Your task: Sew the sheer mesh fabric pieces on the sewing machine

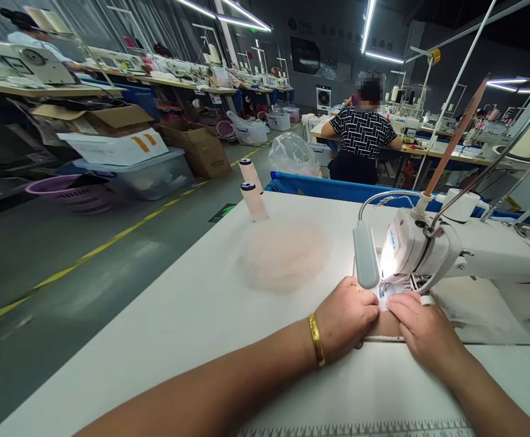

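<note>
At the needle area of a white sewing machine (399, 249), both of my hands meet over a small piece of whitish fabric (383, 303). My left hand (347, 318), with a gold bangle at its wrist, is closed, its curled fingers pinching the fabric's left side. From the other side my right hand (426, 331) presses its fingertips together on the fabric, just in front of the presser foot. Most of the piece is covered by my fingers. A grey lamp (365, 255) hangs above my left hand and lights the spot.
A soft pale peach pile (287, 254) lies left of the machine, with two pale thread spools (254, 203) behind it. A ruler strip (360, 426) runs along the table's near edge. A blue cloth trough (323, 187) borders the far edge; beyond it a person (365, 136) sits.
</note>
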### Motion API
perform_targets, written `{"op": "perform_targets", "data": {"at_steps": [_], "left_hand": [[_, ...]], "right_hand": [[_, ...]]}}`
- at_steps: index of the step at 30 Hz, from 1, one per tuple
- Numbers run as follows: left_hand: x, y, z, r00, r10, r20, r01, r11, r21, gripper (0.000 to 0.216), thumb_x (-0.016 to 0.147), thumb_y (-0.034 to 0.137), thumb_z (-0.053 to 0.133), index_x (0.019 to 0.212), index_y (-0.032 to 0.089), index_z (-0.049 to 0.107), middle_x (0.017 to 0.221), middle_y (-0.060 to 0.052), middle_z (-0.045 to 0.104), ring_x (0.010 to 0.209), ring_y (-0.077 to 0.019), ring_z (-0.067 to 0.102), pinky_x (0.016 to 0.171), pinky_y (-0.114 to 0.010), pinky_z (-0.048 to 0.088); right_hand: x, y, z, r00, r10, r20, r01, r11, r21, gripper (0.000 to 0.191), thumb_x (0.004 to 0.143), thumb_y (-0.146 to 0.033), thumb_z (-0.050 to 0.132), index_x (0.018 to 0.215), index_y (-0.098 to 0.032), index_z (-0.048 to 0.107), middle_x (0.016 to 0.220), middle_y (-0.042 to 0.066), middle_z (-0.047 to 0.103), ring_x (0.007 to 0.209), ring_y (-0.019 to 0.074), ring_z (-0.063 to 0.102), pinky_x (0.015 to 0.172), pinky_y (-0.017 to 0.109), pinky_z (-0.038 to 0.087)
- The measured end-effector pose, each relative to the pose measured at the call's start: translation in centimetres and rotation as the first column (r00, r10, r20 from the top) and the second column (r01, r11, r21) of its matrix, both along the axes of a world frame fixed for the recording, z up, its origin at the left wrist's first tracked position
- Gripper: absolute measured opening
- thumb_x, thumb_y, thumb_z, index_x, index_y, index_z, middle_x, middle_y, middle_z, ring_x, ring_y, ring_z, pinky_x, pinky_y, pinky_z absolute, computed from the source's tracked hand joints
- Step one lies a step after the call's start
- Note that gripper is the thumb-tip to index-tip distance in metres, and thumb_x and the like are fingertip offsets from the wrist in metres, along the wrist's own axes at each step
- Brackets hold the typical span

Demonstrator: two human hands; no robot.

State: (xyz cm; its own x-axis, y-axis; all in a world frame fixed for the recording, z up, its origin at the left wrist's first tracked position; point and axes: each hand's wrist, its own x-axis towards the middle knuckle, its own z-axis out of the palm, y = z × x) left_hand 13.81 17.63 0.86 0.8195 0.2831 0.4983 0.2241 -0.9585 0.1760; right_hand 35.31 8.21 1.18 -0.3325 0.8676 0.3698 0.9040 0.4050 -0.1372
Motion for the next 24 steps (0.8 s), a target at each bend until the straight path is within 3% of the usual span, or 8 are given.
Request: {"op": "perform_targets", "data": {"at_steps": [8, 11, 15, 20, 22, 24], "left_hand": [[0.9, 1.2, 0.1, 0.996, 0.076, -0.052, -0.076, 0.997, 0.016, 0.021, 0.096, 0.012, 0.056, 0.081, 0.018, 0.069, 0.089, -0.005, 0.073, 0.085, -0.0206, 0.065, 0.081, -0.036, 0.049], [0.9, 1.3, 0.2, 0.994, 0.097, -0.054, -0.097, 0.995, -0.009, 0.019, 0.096, 0.013, 0.053, 0.090, 0.019, 0.071, 0.093, -0.007, 0.073, 0.091, -0.0228, 0.066, 0.085, -0.037, 0.052], [0.4, 1.3, 0.9, 0.986, 0.149, -0.074, -0.152, 0.988, -0.027, 0.015, 0.096, 0.020, 0.057, 0.104, 0.019, 0.069, 0.113, -0.011, 0.072, 0.106, -0.0273, 0.066, 0.092, -0.041, 0.055], [0.1, 0.7, 1.8, 0.938, 0.278, -0.206, -0.287, 0.958, -0.014, 0.033, 0.095, 0.036, 0.067, 0.122, 0.017, 0.065, 0.134, -0.017, 0.065, 0.129, -0.0352, 0.058, 0.103, -0.049, 0.052], [-0.1, -0.4, 2.4, 0.890, 0.322, -0.323, -0.335, 0.942, 0.016, 0.035, 0.095, 0.040, 0.069, 0.119, 0.014, 0.067, 0.131, -0.019, 0.066, 0.125, -0.0365, 0.061, 0.101, -0.050, 0.053], [-0.4, -1.7, 3.2, 0.859, 0.299, -0.415, -0.326, 0.945, 0.006, 0.031, 0.093, 0.042, 0.070, 0.106, 0.014, 0.070, 0.115, -0.016, 0.071, 0.107, -0.0342, 0.069, 0.090, -0.046, 0.056]], "right_hand": [[0.2, 0.6, -1.0, 0.990, -0.124, 0.073, 0.124, 0.992, 0.011, 0.057, 0.088, -0.003, 0.040, 0.136, -0.019, 0.066, 0.128, 0.012, 0.072, 0.105, 0.0304, 0.068, 0.088, 0.047, 0.057], [0.4, 0.7, -1.4, 0.985, -0.139, 0.101, 0.136, 0.990, 0.036, 0.059, 0.089, -0.004, 0.040, 0.140, -0.020, 0.064, 0.128, 0.013, 0.072, 0.109, 0.0315, 0.068, 0.093, 0.050, 0.058], [0.7, 0.5, -1.8, 0.986, -0.140, 0.089, 0.136, 0.989, 0.057, 0.060, 0.091, -0.003, 0.037, 0.143, -0.019, 0.062, 0.129, 0.015, 0.071, 0.113, 0.0322, 0.068, 0.096, 0.053, 0.058], [0.3, 0.2, -1.5, 0.999, -0.043, -0.028, 0.045, 0.996, 0.083, 0.056, 0.088, 0.002, 0.038, 0.133, -0.020, 0.064, 0.130, 0.011, 0.071, 0.114, 0.0298, 0.067, 0.089, 0.046, 0.062], [-0.3, 0.2, -1.1, 0.995, 0.047, -0.083, -0.038, 0.993, 0.108, 0.056, 0.088, 0.004, 0.038, 0.131, -0.021, 0.063, 0.128, 0.010, 0.071, 0.116, 0.0280, 0.066, 0.094, 0.045, 0.060], [-1.1, 0.0, -0.7, 0.984, 0.139, -0.112, -0.126, 0.985, 0.118, 0.056, 0.090, 0.002, 0.040, 0.137, -0.020, 0.059, 0.132, 0.011, 0.069, 0.124, 0.0278, 0.063, 0.102, 0.047, 0.057]]}}
